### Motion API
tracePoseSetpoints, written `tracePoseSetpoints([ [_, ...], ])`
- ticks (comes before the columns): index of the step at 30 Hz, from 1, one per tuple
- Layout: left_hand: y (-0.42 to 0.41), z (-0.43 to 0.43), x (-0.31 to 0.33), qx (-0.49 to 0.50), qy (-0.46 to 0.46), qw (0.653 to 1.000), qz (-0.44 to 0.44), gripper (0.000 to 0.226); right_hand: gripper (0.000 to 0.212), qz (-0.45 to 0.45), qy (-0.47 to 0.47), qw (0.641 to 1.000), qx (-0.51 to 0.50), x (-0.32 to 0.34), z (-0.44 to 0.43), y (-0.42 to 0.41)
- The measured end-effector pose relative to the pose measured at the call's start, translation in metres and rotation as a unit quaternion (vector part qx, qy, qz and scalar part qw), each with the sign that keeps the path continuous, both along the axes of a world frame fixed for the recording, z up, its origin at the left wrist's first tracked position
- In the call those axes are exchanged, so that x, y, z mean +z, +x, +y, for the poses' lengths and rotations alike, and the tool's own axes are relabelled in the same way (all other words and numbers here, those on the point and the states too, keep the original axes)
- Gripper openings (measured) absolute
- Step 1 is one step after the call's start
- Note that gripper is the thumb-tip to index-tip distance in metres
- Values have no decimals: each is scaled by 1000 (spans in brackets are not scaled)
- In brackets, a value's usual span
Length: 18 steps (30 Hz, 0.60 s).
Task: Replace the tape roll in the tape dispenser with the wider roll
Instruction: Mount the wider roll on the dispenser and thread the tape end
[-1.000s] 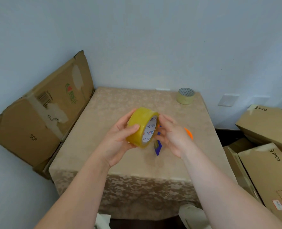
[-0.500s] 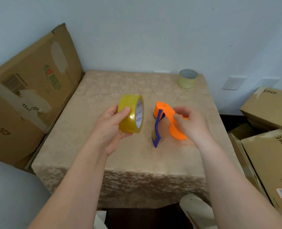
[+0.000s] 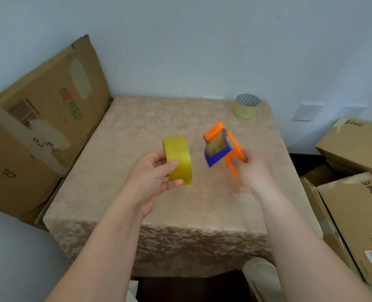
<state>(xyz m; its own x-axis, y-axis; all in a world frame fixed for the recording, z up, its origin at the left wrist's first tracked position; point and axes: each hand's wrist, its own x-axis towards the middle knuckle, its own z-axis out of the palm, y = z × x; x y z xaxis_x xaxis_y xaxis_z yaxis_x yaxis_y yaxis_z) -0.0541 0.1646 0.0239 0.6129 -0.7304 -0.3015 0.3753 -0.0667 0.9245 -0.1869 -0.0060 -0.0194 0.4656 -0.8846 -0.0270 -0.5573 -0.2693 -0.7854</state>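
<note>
My left hand (image 3: 152, 177) grips a wide yellow tape roll (image 3: 178, 159), held upright above the middle of the table with its outer band facing me. Just to its right, my right hand (image 3: 255, 171) holds the orange tape dispenser (image 3: 224, 147) by its handle, lifted off the table and tilted, its blue flap facing me. The dispenser is blurred; I cannot tell whether a roll sits in it. A smaller pale roll (image 3: 247, 106) stands at the table's far right corner.
The small table (image 3: 137, 131) wears a beige patterned cloth and stands against a pale wall. Flattened cardboard (image 3: 45, 118) leans at the left. Stacked cartons (image 3: 355, 171) crowd the right side, close to the table edge.
My right hand has lifted the dispenser off the table and turned it so its blue flap faces me. My left hand has rotated the yellow roll, hiding its printed core.
</note>
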Motion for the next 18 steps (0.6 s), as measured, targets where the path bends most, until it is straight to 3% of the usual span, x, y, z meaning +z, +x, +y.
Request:
tracePoseSetpoints([
  [2, 2, 2, 3, 8, 2, 1000, -1, 12, 19, -197, 170, 965, 20, 15, 6, 2],
  [4, 2, 3, 4, 10, -6, 1000, 7, 9, 10, -320, 267, 906, 77, 25, 14, 2],
  [5, 2, 3, 5, 9, -10, 1000, 12, 10, 30, -344, 289, 887, 102, 28, 19, 4],
  [7, 0, 4, 6, 4, -23, 999, 28, 13, 66, -343, 304, 877, 144, 32, 32, 7],
  [11, -2, 8, 8, -12, -46, 998, 37, 10, 36, -300, 303, 889, 169, 36, 51, 13],
  [16, 1, 15, 8, -76, -36, 995, -60, 16, 32, -316, 346, 860, 200, 36, 61, 20],
  [18, 1, 16, 6, -102, -24, 988, -110, 31, 27, -333, 367, 846, 197, 36, 64, 21],
])
